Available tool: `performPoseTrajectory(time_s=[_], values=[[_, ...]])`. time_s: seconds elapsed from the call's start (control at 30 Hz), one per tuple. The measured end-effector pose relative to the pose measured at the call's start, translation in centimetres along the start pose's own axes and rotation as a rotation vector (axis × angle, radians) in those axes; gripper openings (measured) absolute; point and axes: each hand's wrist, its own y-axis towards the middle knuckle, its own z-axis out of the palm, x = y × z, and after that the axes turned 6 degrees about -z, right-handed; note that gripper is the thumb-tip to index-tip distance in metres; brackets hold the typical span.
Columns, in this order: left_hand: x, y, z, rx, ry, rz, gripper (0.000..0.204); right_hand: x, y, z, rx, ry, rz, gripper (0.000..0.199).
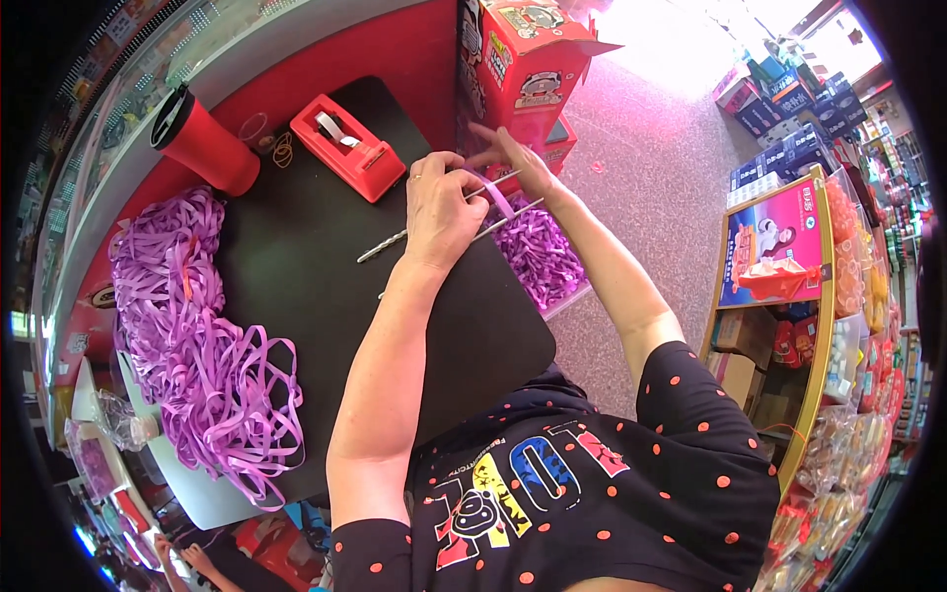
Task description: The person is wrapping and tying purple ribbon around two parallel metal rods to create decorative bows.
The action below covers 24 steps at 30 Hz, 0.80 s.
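Two thin metal rods (385, 246) slant over the edge of a black tabletop, one with a twisted, drill-bit-like end. My left hand (444, 212) is closed around them, fingertips pinched near a purple ribbon (500, 200) that loops by the rods. Just beyond, my right hand (521, 166) has its fingers stretched out near the rod tips, with no grip visible; its palm side is partly hidden. Below both hands, a clear plastic bin (569, 304) holds many short purple ribbon pieces (541, 259). A large tangled heap of purple ribbon (187, 296) lies on the left.
On the black table (306, 286) stand a red tape dispenser (355, 153) and a red tumbler (212, 148), with rubber bands (283, 150) between them. Red cartons (528, 74) rise behind my hands. A gold-framed shelf (789, 405) of goods stands right. Another person's hands (192, 557) show lower left.
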Motion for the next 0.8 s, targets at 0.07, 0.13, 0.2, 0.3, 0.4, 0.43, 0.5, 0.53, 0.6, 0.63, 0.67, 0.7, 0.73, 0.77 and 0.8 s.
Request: performPoseTrajectory(time_s=[0.07, 0.13, 0.2, 0.3, 0.4, 0.43, 0.5, 0.53, 0.6, 0.63, 0.67, 0.7, 0.73, 0.77, 0.8], values=[[0.1, -0.2, 0.0, -0.042, -0.020, 0.006, 0.010, 0.2, -2.9, 0.5, 0.002, -0.036, 0.021, 0.064], [0.1, -0.2, 0.1, -0.031, -0.007, 0.011, 0.013, -0.5, -5.7, 0.8, -0.003, -0.078, 0.039, 0.064], [-0.5, 0.1, 0.1, -0.018, 0.001, 0.025, 0.015, -2.6, -8.2, 0.9, -0.129, 0.054, 0.053, 0.058], [-0.5, 0.0, -0.5, -0.016, -0.036, 0.009, 0.022, -0.1, -11.8, 2.7, -0.199, 0.111, 0.019, 0.053], [-0.8, 0.3, -1.2, -0.104, -0.283, -0.049, 0.026, 2.2, -13.5, 3.6, -0.267, 0.160, -0.027, 0.047], [-1.0, 0.4, -1.5, -0.124, -0.316, -0.084, 0.024, 2.8, -13.7, 3.6, -0.266, 0.154, -0.056, 0.045], [-1.7, 0.6, -2.0, -0.140, -0.399, -0.247, 0.023, 4.5, -13.9, 3.8, -0.282, 0.104, -0.051, 0.042], [-1.7, 0.6, -2.0, -0.145, -0.393, -0.246, 0.023, 5.0, -13.7, 3.9, -0.270, 0.065, -0.058, 0.041], [-2.7, 0.8, -2.2, 0.053, -0.604, -0.416, 0.021, 5.6, -13.4, 3.6, -0.259, 0.027, -0.073, 0.040], [-3.4, 0.1, -2.2, 0.133, -0.689, -0.518, 0.020, 5.8, -13.3, 3.5, -0.250, -0.002, -0.056, 0.039], [-4.1, -0.6, -2.2, 0.218, -0.812, -0.651, 0.022, 5.9, -13.1, 3.4, -0.243, -0.030, -0.038, 0.039], [-4.6, -1.3, -2.3, 0.306, -0.934, -0.783, 0.025, 5.9, -12.9, 3.2, -0.244, -0.026, -0.043, 0.039], [-4.8, -2.5, -2.2, 0.401, -1.093, -0.886, 0.024, 5.8, -12.7, 3.1, -0.249, -0.060, -0.061, 0.039], [-4.9, -3.7, -2.1, 0.500, -1.251, -0.989, 0.024, 5.7, -12.4, 3.0, -0.255, -0.094, -0.079, 0.039], [-6.3, -4.7, -2.2, 0.502, -1.319, -1.084, 0.026, 5.8, -12.3, 2.8, -0.256, -0.091, -0.081, 0.039]])
